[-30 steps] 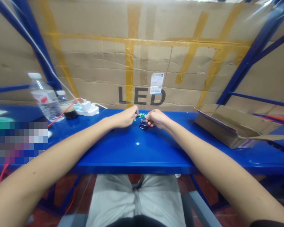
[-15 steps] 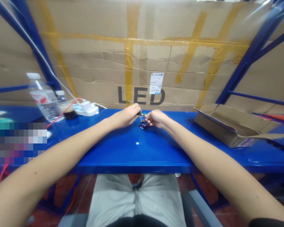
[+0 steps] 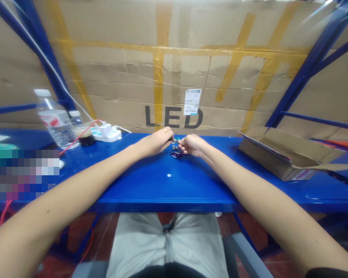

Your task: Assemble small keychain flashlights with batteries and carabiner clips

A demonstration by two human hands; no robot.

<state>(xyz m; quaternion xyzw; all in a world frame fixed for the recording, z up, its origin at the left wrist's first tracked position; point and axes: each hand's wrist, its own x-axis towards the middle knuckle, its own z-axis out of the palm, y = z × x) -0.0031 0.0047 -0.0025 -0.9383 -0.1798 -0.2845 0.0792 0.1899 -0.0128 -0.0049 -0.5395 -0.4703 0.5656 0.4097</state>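
Observation:
Both my arms reach forward over the blue table point(image 3: 150, 185). My left hand point(image 3: 156, 142) and my right hand point(image 3: 193, 144) meet near the table's far edge, fingers pinched together on small metal parts point(image 3: 175, 145), with a bit of green behind them. They are too small to name. A small purple clip-like piece point(image 3: 176, 155) lies on the table just below my right hand's fingers. A ring shows on my left hand.
A clear water bottle point(image 3: 54, 120), a smaller dark bottle point(image 3: 84, 133) and a white power strip point(image 3: 106, 133) with a red cable stand at the left. An open flat cardboard box point(image 3: 284, 154) lies at the right. A taped cardboard wall marked LED point(image 3: 174, 117) stands behind.
My left hand has turned slightly so its ring shows and moved a little right toward my right hand. The small parts stay between the fingertips.

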